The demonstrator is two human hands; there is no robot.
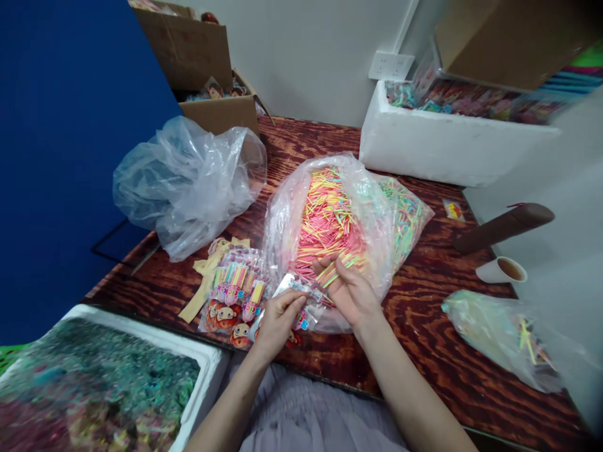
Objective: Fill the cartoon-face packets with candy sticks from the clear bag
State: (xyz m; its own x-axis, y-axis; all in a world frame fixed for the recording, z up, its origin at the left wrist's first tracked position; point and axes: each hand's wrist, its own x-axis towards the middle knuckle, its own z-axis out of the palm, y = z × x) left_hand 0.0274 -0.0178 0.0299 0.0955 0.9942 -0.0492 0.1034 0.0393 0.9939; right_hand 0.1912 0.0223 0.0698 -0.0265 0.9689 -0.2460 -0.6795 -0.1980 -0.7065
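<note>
My left hand (279,320) pinches a small printed clear-and-silver packet (288,285) at the table's front edge. In my right hand (352,295), the fingers are closed round a small bunch of thin yellow, green and pink sticks (327,275), just beside the packet's upper end. Behind both hands a large clear bag (282,229) lies wide open, full of loose pink and yellow sticks (325,210). To the left of my left hand is a pile of packets (235,282) with sticks inside and a cartoon head printed on each.
A crumpled clear bag (193,182) and a cardboard box (221,113) stand at the back left. A second bag of sticks (407,210) lies right of the big one. Further right are a paper cup (492,271), a brown bottle (509,227) and a white foam box (424,141).
</note>
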